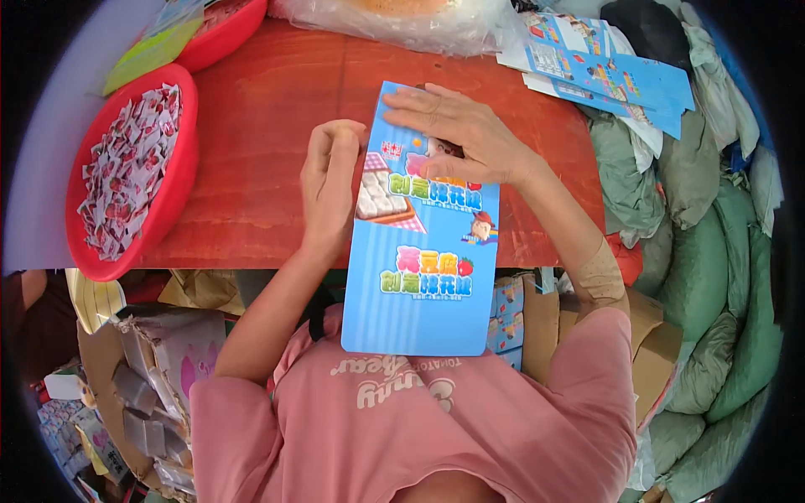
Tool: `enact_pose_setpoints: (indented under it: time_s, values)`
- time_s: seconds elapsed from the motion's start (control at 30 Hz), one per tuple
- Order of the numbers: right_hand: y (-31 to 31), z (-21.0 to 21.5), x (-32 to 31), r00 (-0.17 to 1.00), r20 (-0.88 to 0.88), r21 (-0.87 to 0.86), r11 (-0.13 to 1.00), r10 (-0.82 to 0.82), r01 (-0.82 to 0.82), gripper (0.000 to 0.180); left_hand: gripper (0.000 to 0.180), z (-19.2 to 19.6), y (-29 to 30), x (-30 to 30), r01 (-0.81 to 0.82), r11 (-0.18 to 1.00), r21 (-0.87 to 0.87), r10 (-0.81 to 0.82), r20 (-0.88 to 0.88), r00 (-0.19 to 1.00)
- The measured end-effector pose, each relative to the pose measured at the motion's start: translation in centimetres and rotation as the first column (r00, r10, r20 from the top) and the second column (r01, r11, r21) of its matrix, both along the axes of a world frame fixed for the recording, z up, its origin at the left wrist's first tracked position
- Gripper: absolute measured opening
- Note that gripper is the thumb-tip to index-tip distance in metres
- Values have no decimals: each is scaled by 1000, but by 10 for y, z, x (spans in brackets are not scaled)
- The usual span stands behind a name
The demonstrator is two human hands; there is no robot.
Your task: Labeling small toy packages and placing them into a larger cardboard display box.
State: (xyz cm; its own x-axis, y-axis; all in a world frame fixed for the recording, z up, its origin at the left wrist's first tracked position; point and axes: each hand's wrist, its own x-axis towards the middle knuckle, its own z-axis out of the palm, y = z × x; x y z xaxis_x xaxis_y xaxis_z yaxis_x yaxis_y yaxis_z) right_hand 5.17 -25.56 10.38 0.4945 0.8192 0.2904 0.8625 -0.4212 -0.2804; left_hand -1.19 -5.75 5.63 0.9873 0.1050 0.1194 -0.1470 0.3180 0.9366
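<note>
Pink-shirted person, seen from above: flat blue printed carton blank [423, 251] overhanging the red worktop [268, 109] edge. Left hand [329, 186] pinches its left margin, fingers curled closed on it; right hand [457, 134] lies open, palm pressing its far end. Left of the grip, red basin [180, 180] of wrapped sweets.

Bright even daylight, fisheye-bent dark rim.

A red basin [180, 180] of small wrapped sweets was set on the red table [277, 109]; flat blue cartons [616, 75] and green sacks [713, 277] were piled alongside.
</note>
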Motion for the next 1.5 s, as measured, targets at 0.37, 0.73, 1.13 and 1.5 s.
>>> enact_pose_setpoints:
  time_s: [0.37, 0.73, 1.13, 1.5]
  values:
    - [-25, 22, -110, 587, -121, 350, 519, -801, 780, 53, 83, 31, 62, -32, 528, 711, 464, -612, 37, 790]
    - [-16, 53, -155, 642, -762, 462, 620, -87, 634, 100, 75, 67, 50, 3, 169, 709, 684, -512, 336, 790]
    - [-20, 45, -138, 754, -348, 273, 710, -556, 649, 61, 50, 71, 46, 6, -130, 627, 769, -490, 518, 702]
    - [-30, 20, -129, 899, -70, 356, 831, -432, 427, 69, 74, 53, 51, 2, -239, 523, 818, -519, 528, 673]
